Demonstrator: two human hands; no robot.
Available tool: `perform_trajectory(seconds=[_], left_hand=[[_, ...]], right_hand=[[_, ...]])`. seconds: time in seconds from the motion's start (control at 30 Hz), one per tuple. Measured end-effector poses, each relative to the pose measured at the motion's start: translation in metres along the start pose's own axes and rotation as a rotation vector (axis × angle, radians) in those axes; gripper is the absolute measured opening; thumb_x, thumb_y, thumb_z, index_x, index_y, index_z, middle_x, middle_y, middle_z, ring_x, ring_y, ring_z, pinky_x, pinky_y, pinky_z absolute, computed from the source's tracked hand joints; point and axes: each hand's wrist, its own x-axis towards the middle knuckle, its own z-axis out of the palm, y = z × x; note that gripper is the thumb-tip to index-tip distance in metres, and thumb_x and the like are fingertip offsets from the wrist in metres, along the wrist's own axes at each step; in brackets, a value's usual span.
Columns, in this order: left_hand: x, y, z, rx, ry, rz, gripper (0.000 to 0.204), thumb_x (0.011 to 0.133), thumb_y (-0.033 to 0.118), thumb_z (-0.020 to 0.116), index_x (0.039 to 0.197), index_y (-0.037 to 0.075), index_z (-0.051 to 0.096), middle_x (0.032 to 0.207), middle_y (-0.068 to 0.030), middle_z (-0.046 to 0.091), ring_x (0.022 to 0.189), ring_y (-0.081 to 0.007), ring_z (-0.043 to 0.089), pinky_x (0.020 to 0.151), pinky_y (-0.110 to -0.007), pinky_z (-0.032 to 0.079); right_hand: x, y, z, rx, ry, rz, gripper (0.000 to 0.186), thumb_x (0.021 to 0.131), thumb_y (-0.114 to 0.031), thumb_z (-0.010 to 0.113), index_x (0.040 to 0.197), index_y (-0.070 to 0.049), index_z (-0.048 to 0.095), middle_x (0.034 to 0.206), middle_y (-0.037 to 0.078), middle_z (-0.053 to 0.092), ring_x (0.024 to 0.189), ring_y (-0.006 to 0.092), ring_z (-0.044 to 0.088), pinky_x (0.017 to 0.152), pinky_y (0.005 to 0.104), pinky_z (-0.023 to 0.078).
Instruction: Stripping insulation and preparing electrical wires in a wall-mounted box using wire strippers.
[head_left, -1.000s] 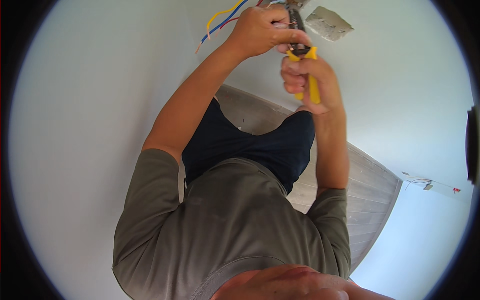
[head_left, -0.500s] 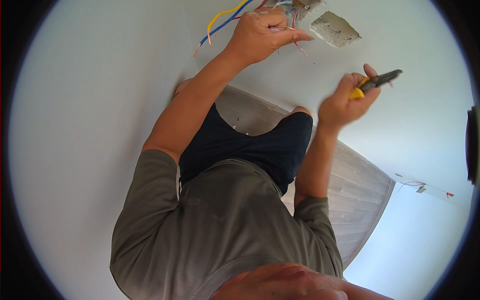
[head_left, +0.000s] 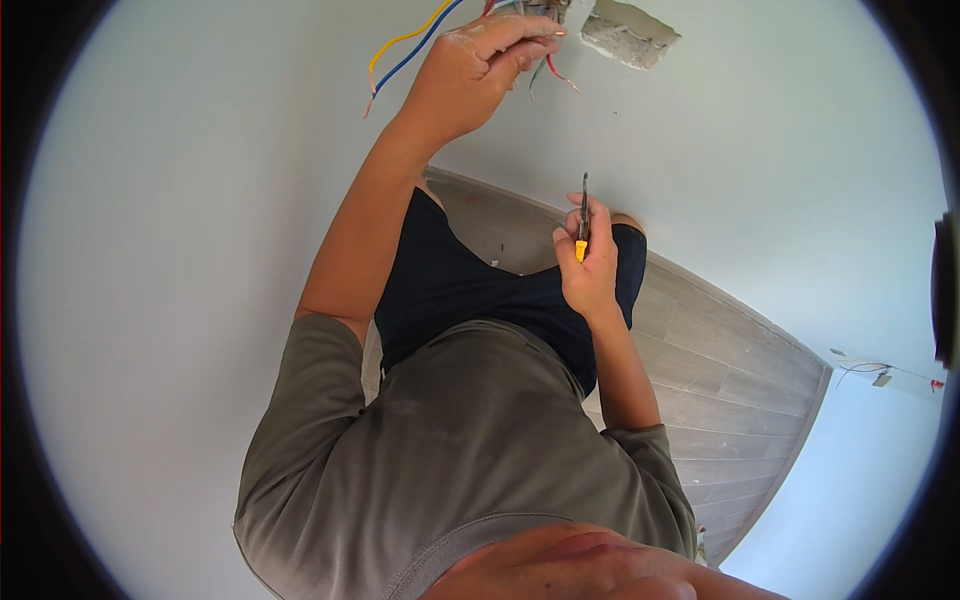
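My left hand [head_left: 468, 78] is raised at the wall box [head_left: 543, 12], its fingers pinched on a wire whose bare copper end shows at the fingertips. Yellow and blue wires [head_left: 430, 40] with stripped ends hang to the left of the hand; red and green wires [head_left: 557, 72] dangle just beneath it. My right hand [head_left: 586, 262] is lower, over my dark shorts, gripping the yellow-handled wire strippers [head_left: 581, 242] with their dark jaws pointing up.
A rough chipped hole [head_left: 628, 38] sits beside the box in the pale wall. Wooden plank flooring [head_left: 730, 400] runs below. Thin loose wires [head_left: 866, 368] stick out of the far wall on the right, and a plain wall [head_left: 150, 300] stands at my left.
The strippers have come away from the wires with my right hand, swinging right, then moving down toward my lap. My left hand stays at the wires, now slightly farther left in view.
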Motion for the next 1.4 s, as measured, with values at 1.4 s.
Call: perform_trajectory(seconds=[1.4], left_hand=[[-0.040,0.030,-0.071,-0.741,0.405,-0.253,0.049,0.098,0.021,0.061,0.141,0.001,0.049,0.126,-0.0133,0.059,0.109,-0.0196,0.057,0.088,-0.035,0.048]], right_hand=[[0.006,0.004,0.004,1.057,-0.363,0.347,0.052,0.105,-0.027,0.049,0.151,-0.007,0.035,0.127,0.011,0.059,0.125,0.0256,0.052,0.108,0.0429,0.039]])
